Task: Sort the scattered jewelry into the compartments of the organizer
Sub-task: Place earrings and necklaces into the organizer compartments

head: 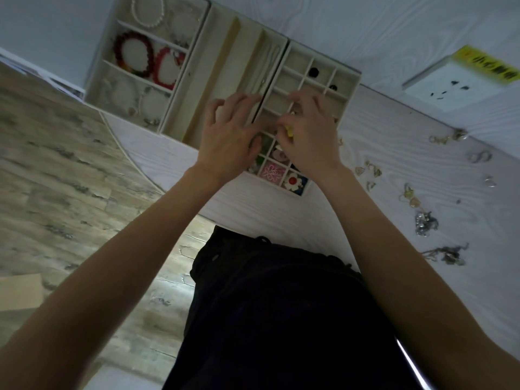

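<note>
A small yellow piece [289, 131] is pinched by the curled right hand [309, 136] above the gridded organizer tray [350, 88]. The left hand [228, 136] is spread loosely, fingers over the tray's left edge. Loose jewelry [426, 220] is scattered rightward on the white table [394, 142].

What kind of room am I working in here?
Likely a home room, perhaps a bedroom: a white wood-grain tabletop, wood-look plank flooring, and personal jewelry trays with bracelets.
</note>
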{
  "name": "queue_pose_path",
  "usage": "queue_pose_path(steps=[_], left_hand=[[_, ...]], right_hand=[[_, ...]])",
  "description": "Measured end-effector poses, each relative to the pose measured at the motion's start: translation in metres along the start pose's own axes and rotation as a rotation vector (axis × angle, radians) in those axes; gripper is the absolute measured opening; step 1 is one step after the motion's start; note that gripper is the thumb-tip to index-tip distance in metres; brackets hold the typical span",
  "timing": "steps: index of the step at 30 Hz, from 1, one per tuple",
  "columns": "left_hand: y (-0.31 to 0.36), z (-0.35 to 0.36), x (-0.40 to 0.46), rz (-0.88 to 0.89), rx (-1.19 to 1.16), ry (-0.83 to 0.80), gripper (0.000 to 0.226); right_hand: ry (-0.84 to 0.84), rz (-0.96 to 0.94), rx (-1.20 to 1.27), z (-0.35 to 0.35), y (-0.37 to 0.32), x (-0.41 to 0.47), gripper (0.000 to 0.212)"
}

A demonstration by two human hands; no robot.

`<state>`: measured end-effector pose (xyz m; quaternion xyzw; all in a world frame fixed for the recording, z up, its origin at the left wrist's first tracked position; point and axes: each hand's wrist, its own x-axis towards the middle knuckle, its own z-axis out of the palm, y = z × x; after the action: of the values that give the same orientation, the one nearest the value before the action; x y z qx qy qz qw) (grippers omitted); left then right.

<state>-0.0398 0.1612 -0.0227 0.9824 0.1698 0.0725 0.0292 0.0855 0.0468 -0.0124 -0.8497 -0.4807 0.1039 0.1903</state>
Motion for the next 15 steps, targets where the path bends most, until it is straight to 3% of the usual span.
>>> queue_pose_path(steps=[6, 15], left_hand=[[0.001, -0.002, 0.015, 0.039, 0.057, -0.013, 0.019], [0.000, -0.003, 0.025, -0.008, 0.048, -0.117, 0.030]], right_hand=[[-0.020, -0.033, -0.051, 0.005, -0.001, 0.004, 0.028], [0.001, -0.016, -0.015, 0.001, 0.005, 0.000, 0.026]])
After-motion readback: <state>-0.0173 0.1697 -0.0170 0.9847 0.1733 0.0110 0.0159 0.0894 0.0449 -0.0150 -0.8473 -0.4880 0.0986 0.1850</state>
